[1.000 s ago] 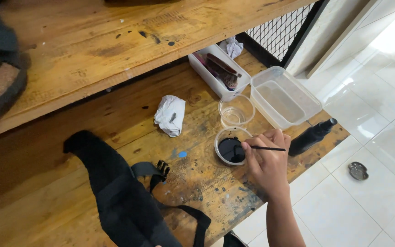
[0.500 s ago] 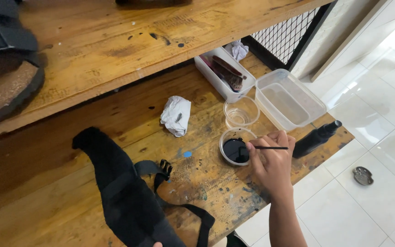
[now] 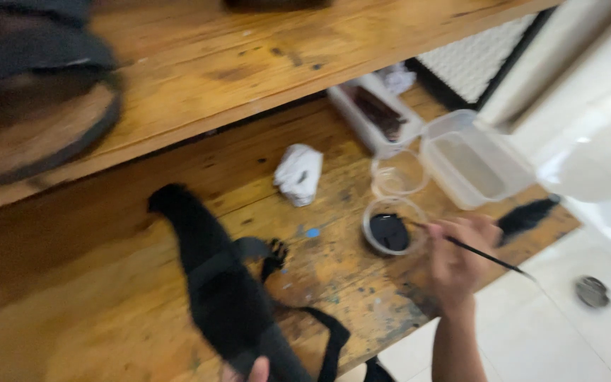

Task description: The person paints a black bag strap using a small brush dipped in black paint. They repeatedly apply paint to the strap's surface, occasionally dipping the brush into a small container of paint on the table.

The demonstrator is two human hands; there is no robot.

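The right hand (image 3: 461, 258) is gripping a thin black paintbrush (image 3: 476, 251), its fingers closed tight around the handle. The brush tip is reaching into a small round clear cup (image 3: 392, 226) that is holding black paint, and the handle is slanting away from the cup toward the bench edge and out over the white tiled floor (image 3: 588, 339). The hand itself is hovering just beside the cup, on the side nearer the bench edge.

Taking the cup as the landmark: a second, empty clear cup (image 3: 397, 175) is sitting just behind it, close to touching. A clear rectangular plastic tub (image 3: 474, 159) is standing beyond the cup toward the bench's far corner, and a narrower white tray (image 3: 373, 117) with dark items in it is lying further back, under the wooden shelf (image 3: 249, 56). A crumpled white cloth (image 3: 298, 173) is resting near the cup, on the side away from the tub. A black bag with straps (image 3: 228, 297) is stretching across the wooden bench (image 3: 107, 283), well apart from the cup, its buckle (image 3: 274, 255) pointing toward the cup. A black smear or dark object (image 3: 528, 216) is lying at the bench edge past the hand.

Only a fingertip of the left hand (image 3: 257, 369) is showing at the bottom edge, touching the black bag; I cannot tell whether that hand is open or closed. The view is blurred.
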